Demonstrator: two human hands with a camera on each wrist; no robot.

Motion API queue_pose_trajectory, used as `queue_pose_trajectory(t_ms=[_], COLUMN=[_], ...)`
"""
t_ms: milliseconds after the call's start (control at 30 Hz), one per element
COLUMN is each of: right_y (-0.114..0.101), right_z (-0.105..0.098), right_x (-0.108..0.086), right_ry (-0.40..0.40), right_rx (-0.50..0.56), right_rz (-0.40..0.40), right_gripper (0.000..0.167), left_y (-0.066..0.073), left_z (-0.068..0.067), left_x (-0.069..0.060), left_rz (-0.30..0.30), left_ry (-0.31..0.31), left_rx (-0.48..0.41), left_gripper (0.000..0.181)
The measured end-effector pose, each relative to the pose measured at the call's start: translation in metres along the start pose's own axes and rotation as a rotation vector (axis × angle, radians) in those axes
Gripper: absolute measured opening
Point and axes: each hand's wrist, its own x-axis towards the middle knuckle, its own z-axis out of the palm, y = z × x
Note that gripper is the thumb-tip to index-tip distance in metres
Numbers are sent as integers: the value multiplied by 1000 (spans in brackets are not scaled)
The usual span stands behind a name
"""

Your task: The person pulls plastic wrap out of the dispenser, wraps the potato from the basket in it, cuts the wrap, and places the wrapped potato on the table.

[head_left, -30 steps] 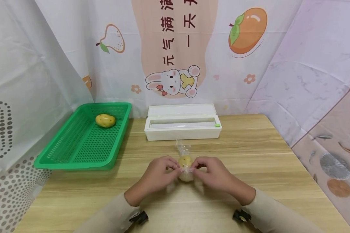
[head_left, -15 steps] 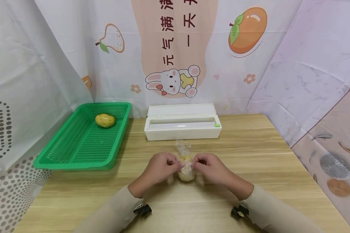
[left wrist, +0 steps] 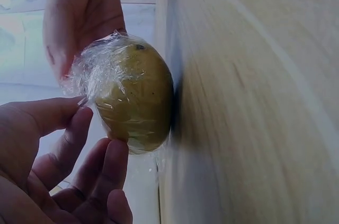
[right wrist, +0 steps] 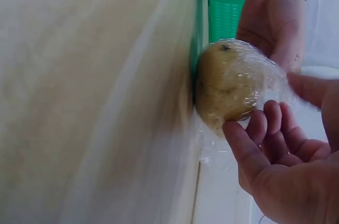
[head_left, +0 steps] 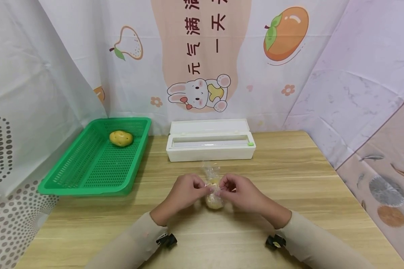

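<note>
A potato (head_left: 214, 202) lies on the table between the two hands, covered in clear plastic film (head_left: 211, 171) whose loose end stretches toward the back. With thumb and forefinger, the left hand (head_left: 186, 192) pinches gathered film over the potato; the left wrist view shows this pinch at the film (left wrist: 100, 75) beside the potato (left wrist: 140, 97). The right hand (head_left: 244, 194) is at the film from the other side. In the right wrist view its fingers (right wrist: 243, 142) touch the wrapped potato (right wrist: 222, 83), while its thumb is blurred near the film.
A green basket (head_left: 134, 168) at the left holds another potato (head_left: 121, 138). Behind the hands stands a white film dispenser box (head_left: 210, 154) with its lid raised. Printed curtains hang behind and beside the wooden table (head_left: 289, 179).
Both hands have moved slightly away from the wearer over the potato, and their fingertips are closer together. The film over its near part has shifted toward the far end.
</note>
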Motion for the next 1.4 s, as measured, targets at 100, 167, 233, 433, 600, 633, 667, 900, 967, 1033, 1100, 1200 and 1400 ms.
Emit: queue_pose_trajectory(t_ms=[100, 167, 233, 433, 600, 633, 667, 900, 967, 1033, 1100, 1200, 1400], right_y=[3, 4, 6, 9, 15, 17, 18, 23, 24, 24, 24, 23, 20], right_z=[1, 1, 1, -1, -6, -6, -7, -7, -6, -6, -6, -6, -6], right_x=[1, 1, 2, 8, 17, 18, 20, 28, 29, 29, 29, 28, 26], right_ry=[24, 28, 23, 3, -14, -18, -23, -66, -69, -70, -68, -70, -61], right_rx=[-9, 5, 23, 98, 211, 238, 263, 432, 463, 488, 495, 497, 438], right_rz=[0, 9, 24, 113, 188, 202, 211, 295, 311, 320, 317, 297, 233], right_gripper=[9, 8, 8, 14, 32, 35, 38, 42, 43, 43, 41, 38, 30], left_y=[0, -2, -4, -14, -22, -23, -24, -28, -28, -28, -28, -28, -28], left_z=[0, 1, 2, 4, 3, 3, 2, -1, -2, -3, -4, -5, -5], left_x=[0, 1, 3, 11, 15, 16, 16, 17, 17, 17, 17, 17, 16], left_rz=[-19, -46, -72, -153, -251, -270, -292, -320, -322, -329, -342, -367, -383], left_ry=[1, 0, -5, -31, -110, -125, -142, -175, -179, -188, -197, -208, -205], left_rx=[-17, -35, -86, -340, -449, -456, -463, -488, -502, -524, -546, -582, -619], left_gripper=[31, 27, 23, 32, 34, 33, 33, 26, 24, 23, 22, 22, 18])
